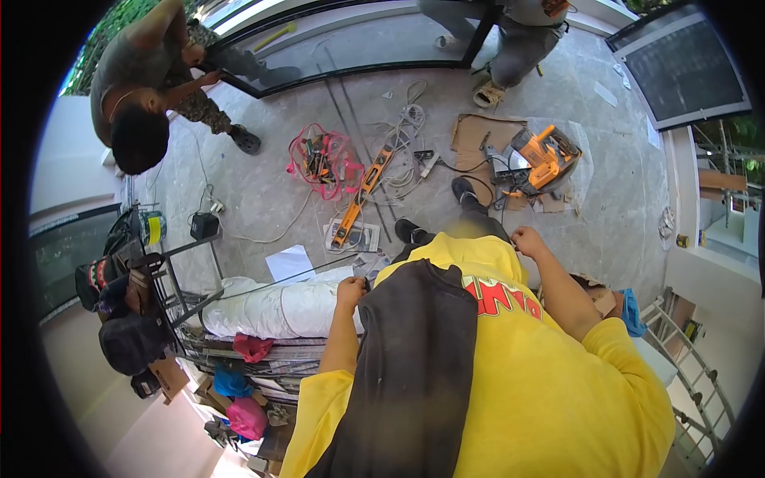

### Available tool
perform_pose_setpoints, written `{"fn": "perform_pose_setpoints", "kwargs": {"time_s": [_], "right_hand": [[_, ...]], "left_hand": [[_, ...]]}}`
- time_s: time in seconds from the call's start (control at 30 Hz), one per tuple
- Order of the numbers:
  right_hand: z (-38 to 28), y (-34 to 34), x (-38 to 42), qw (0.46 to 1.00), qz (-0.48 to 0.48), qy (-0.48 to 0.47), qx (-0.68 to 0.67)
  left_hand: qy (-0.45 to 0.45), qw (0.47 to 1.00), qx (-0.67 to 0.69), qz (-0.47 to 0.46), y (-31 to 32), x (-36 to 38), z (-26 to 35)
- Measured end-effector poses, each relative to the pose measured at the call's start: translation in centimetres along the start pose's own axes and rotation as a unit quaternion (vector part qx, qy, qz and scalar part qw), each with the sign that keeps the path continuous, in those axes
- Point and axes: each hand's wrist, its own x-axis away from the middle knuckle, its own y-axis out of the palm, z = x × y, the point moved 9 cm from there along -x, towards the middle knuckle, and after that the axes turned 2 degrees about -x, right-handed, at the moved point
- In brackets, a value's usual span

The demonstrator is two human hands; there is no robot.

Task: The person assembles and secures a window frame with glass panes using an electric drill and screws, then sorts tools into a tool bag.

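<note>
My left hand (pixel 350 293) is beside the left edge of my yellow shirt, its fingers curled near a dark cloth (pixel 410 350) that hangs down my front. My right hand (pixel 526 241) is at the other side of my waist, fingers bent; whether it holds anything is too small to tell. On the floor ahead lie an orange level (pixel 361 197), a pink bag of hand tools (pixel 321 163) and an orange power saw (pixel 544 159) next to flattened cardboard (pixel 480 134).
A co-worker (pixel 135 95) bends beside a black-framed glass panel (pixel 343 40); another person (pixel 522 48) kneels at its right end. White cables (pixel 410 119) lie on the floor. A white wrapped roll (pixel 275 307) and metal rack (pixel 187 287) are at left, a ladder (pixel 697 382) at right.
</note>
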Motion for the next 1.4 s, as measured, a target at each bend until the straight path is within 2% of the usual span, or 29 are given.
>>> {"fn": "perform_pose_setpoints", "kwargs": {"time_s": [0.13, 0.23, 0.6, 0.7, 0.87, 1.03, 1.1, 1.2, 1.4], "right_hand": [[-0.8, -0.5, -0.4, 1.000, -0.012, -0.003, 0.013], [-1.0, -0.4, -0.6, 0.999, -0.022, -0.005, 0.024], [-1.6, -1.5, -0.9, 0.998, -0.027, 0.020, 0.048], [-1.5, -1.8, -0.8, 0.996, -0.041, 0.049, 0.056], [-1.8, -1.9, -0.4, 0.997, -0.052, 0.046, 0.029], [-1.8, -2.5, 0.3, 0.995, -0.051, 0.082, 0.019], [-2.3, -2.8, 0.4, 0.995, -0.050, 0.080, 0.022], [-2.5, -3.2, 0.1, 0.995, -0.048, 0.080, 0.027], [-4.2, -3.3, 0.0, 0.996, -0.041, 0.072, 0.034]], "left_hand": [[0.032, 0.999, -0.027, 0.013, -0.1, 3.4, 3.4], [0.015, 1.000, 0.023, 0.008, 0.3, 3.1, 2.1], [0.012, 0.998, 0.061, 0.008, 1.5, 1.0, -1.7], [0.030, 0.998, 0.049, 0.037, 1.3, 0.1, -0.8], [0.044, 0.998, -0.028, 0.037, 1.7, 0.1, -1.3], [0.040, 0.998, -0.039, 0.036, 2.3, 0.2, -1.3], [0.079, 0.993, -0.050, 0.067, 2.3, 0.1, -1.1], [0.039, 0.998, -0.015, 0.049, 2.9, 0.5, -1.6], [0.030, 0.998, -0.003, 0.054, 2.9, 0.8, -1.8]]}}
